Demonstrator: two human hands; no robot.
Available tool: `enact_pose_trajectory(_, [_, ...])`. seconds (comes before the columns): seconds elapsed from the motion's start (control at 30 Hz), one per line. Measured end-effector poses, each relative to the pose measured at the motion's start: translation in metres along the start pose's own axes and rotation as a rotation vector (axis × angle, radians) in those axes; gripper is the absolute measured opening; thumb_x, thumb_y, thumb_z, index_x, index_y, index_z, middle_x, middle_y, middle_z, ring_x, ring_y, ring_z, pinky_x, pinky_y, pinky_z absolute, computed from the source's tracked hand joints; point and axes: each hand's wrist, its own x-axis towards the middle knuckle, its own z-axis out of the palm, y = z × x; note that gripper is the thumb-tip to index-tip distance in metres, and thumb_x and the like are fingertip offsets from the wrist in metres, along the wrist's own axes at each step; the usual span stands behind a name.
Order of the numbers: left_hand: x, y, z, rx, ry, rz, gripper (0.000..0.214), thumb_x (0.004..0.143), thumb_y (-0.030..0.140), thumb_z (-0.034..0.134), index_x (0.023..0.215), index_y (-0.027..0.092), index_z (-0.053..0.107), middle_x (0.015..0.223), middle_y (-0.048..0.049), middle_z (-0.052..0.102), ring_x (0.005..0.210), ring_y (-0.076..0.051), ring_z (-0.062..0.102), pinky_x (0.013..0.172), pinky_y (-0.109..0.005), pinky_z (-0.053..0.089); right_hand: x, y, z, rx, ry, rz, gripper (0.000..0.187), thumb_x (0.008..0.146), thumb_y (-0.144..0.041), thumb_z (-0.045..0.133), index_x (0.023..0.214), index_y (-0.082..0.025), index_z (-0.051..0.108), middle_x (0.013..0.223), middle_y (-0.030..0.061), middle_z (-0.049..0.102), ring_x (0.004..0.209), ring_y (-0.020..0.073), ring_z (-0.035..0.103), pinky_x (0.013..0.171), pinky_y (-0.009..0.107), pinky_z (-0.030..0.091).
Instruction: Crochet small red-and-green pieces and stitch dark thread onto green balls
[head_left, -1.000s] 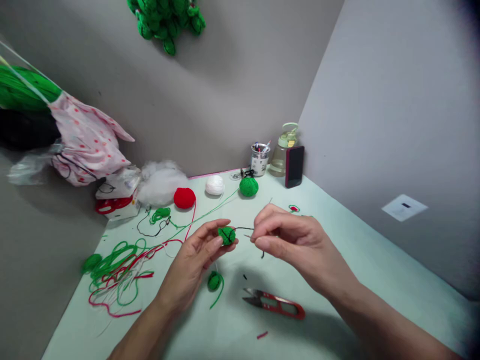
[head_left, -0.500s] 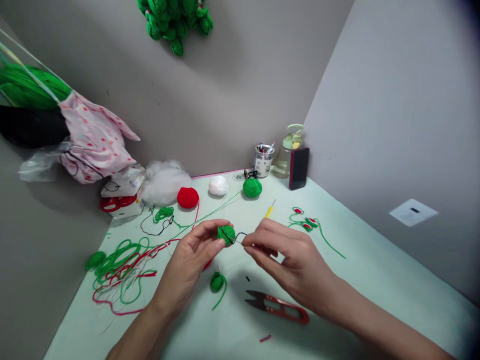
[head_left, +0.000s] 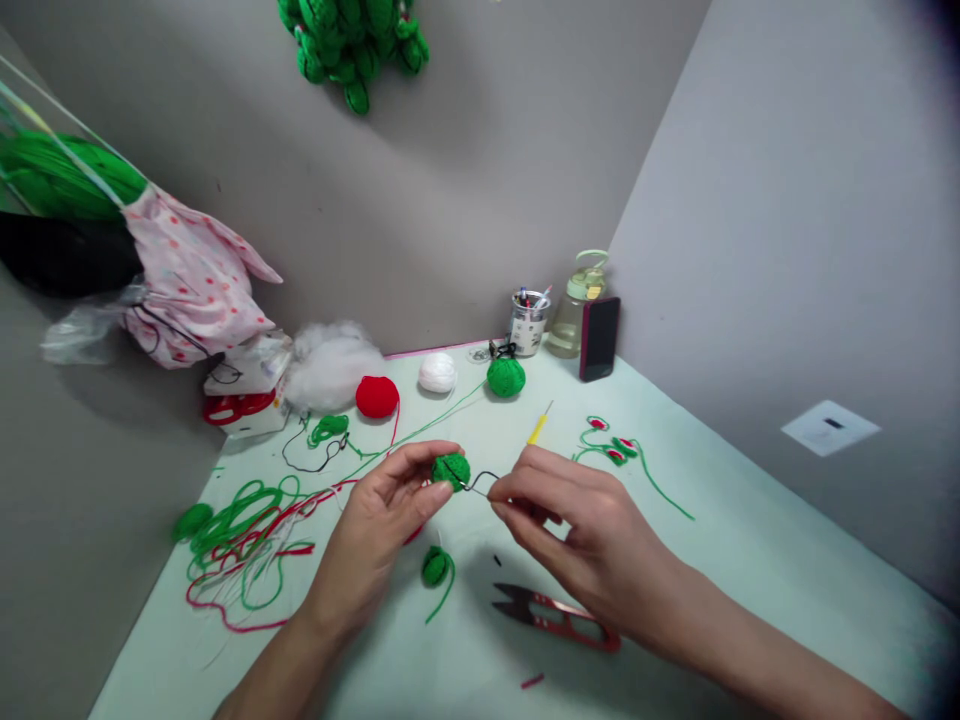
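Note:
My left hand (head_left: 375, 535) pinches a small green crocheted ball (head_left: 451, 469) between thumb and fingers, above the pale green table (head_left: 750, 560). My right hand (head_left: 581, 535) is closed in a pinch just right of it, on a thin needle with a black thread (head_left: 480, 481) looping to the ball. A second small green crocheted piece (head_left: 433, 567) with a yarn tail lies on the table under my hands. Red thread snips (head_left: 559, 619) lie below my right hand.
Tangled green and red yarn (head_left: 240, 545) lies at left. Red (head_left: 376, 397), white (head_left: 436, 373) and green (head_left: 505, 377) yarn balls, white stuffing (head_left: 330, 365), a pen cup (head_left: 527, 322), bottle and phone (head_left: 599, 338) stand at the back. A yellow crochet hook (head_left: 538, 428) and small crocheted pieces (head_left: 611, 445) lie to the right.
My right hand has moved in closer to the green ball and lower, shortening the black thread into a small loop. The left hand holds the ball nearly still.

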Motion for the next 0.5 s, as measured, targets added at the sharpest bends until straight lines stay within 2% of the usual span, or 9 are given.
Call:
enact_pose_trajectory(0.33, [0.0002, 0.0020, -0.0006, 0.009, -0.010, 0.012, 0.024, 0.087, 0.031, 0.078, 0.110, 0.033, 0.077, 0.107, 0.0015, 0.075, 0.102, -0.015, 0.064, 0.092, -0.022, 0.045, -0.0016, -0.0026, -0.0008, 0.011, -0.009, 0.018, 0.018, 0.098, -0.010, 0.053, 0.086, -0.014, 0.066, 0.075, 0.0010, 0.054, 0.066, 0.0113, 0.050, 0.059, 0.024, 0.039])
enact_pose_trajectory(0.5, [-0.0004, 0.0065, 0.0045, -0.098, -0.015, -0.057, 0.024, 0.082, 0.032, 0.082, 0.106, 0.028, 0.080, 0.104, -0.0004, 0.077, 0.099, -0.015, 0.066, 0.091, -0.023, 0.046, -0.0002, -0.0015, -0.0011, 0.094, -0.031, 0.087, 0.016, 0.098, -0.012, 0.055, 0.088, -0.017, 0.066, 0.076, -0.0001, 0.056, 0.067, 0.0110, 0.051, 0.061, 0.023, 0.039])
